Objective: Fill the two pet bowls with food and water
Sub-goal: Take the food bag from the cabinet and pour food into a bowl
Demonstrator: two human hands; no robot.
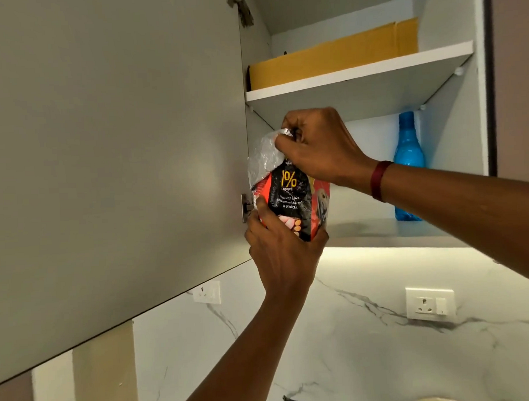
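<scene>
**Food bag held upright between two hands at the open cabinet**

The left hand (277, 248) grips the base of the food bag (290, 199) from below, fingers curled round it, just right of the cabinet door (113, 161). The bag stands upright, long axis vertical, directly above that hand. The right hand (318, 146) clenches the bag's crumpled neck. A blue bottle (408, 163) stands on the shelf beyond the right wrist. No bowls are in view, so the bag likely has to come down next.

L hand (285, 254) x1 | R hand (321, 149) x1 | food bag (290, 196) x1 | blue bottle (408, 163) x1 | sockets (430, 303) x2 | shelves (357, 72) x2
</scene>
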